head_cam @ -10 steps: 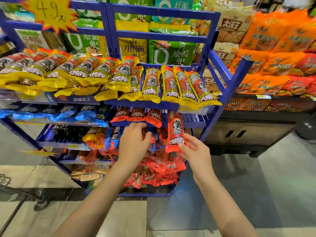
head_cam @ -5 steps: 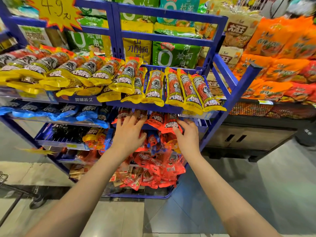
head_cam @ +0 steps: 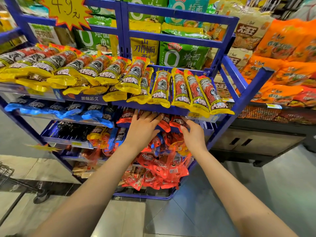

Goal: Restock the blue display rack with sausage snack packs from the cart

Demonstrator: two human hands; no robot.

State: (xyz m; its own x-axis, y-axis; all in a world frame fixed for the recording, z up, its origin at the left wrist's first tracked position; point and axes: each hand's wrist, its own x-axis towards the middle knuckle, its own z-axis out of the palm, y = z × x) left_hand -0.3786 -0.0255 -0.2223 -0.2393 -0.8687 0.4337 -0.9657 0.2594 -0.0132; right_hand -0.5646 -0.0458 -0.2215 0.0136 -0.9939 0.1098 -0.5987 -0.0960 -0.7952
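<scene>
The blue display rack [head_cam: 246, 93] stands in front of me with yellow sausage snack packs [head_cam: 160, 88] on its top shelf. On the second shelf lie red sausage packs [head_cam: 125, 116]. My left hand [head_cam: 143, 130] rests flat on them, fingers straight and reaching under the top shelf. My right hand [head_cam: 194, 136] pinches the lower end of one red sausage pack [head_cam: 177, 121] between thumb and fingers at the right end of that row; its fingertips are hidden under the top shelf's edge.
Blue sausage packs [head_cam: 56, 108] fill the left of the second shelf. Loose red packs [head_cam: 160, 166] are heaped on the lower shelves. Part of a wire cart [head_cam: 6, 173] shows at the bottom left. Orange noodle bags [head_cam: 287, 48] sit on a stand to the right.
My right hand lifted the red pack from below the shelf up onto the second shelf. My left hand rose from the lower heap to rest on the red row.
</scene>
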